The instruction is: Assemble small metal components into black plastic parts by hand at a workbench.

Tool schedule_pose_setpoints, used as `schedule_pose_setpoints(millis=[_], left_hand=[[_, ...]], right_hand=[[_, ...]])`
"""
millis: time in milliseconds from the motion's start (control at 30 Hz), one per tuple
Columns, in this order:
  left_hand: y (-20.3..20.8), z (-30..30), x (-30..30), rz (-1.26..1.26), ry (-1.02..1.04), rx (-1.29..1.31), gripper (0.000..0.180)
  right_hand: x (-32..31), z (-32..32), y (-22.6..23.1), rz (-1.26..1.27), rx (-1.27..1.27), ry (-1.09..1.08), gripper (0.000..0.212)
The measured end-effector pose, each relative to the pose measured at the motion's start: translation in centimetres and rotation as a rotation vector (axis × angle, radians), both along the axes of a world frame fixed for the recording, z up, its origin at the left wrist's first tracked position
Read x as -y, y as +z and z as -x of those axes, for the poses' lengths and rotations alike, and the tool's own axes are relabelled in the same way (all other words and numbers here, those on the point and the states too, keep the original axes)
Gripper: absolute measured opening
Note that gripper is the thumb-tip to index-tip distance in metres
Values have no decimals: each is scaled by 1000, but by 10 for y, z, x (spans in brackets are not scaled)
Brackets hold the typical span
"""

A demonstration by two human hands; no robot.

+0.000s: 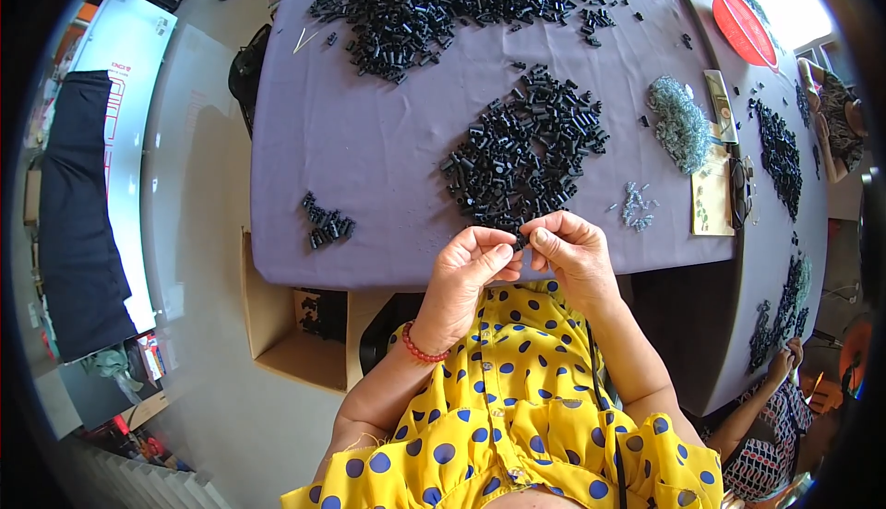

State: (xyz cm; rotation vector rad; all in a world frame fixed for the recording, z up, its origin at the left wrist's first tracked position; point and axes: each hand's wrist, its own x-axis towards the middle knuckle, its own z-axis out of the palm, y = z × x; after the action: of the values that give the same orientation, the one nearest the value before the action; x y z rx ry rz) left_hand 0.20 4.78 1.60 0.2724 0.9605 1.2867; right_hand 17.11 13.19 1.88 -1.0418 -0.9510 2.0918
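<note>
My left hand (472,262) is closed in a pinch around a small black cylindrical part (519,241) at the table's near edge. Right beside it, my right hand (574,252) is also closed, thumb against fingers; whatever lies in that pinch is too small to make out. Just beyond my fingertips spreads a pile of small black cylindrical parts (526,149). To its right lie a few small clear or silvery pieces (635,206). A small group of black parts (327,223) sits apart on the left.
A large heap of black parts (443,1) covers the far side of the cloth-covered table (369,140). On the right are a tangled pale greenish mass (679,121), glasses (741,191) and a red basket (743,24). Below left stands a cardboard box (300,361). Other people sit at right.
</note>
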Motion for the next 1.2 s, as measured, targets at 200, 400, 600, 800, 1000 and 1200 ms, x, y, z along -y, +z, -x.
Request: schedule_pose_setpoints(millis=[200,400,600,800,1000,1200], left_hand=[[-1,0,0,-5,-3,-8,15],[1,-2,-1,7,10,-7,14],[2,-4,1,12,11,-26,15],[2,-6,1,-12,27,-80,14],[6,-8,0,16,39,-35,13],[8,-2,-3,25,-33,-6,13]], right_hand=[[-1,-1,2,72,-31,-1,14],[0,-2,0,44,4,8,13],[4,0,3,-196,156,36,8],[6,4,9,-633,359,62,9],[3,0,10,-1195,571,69,22],[3,-3,11,-1258,577,89,29]])
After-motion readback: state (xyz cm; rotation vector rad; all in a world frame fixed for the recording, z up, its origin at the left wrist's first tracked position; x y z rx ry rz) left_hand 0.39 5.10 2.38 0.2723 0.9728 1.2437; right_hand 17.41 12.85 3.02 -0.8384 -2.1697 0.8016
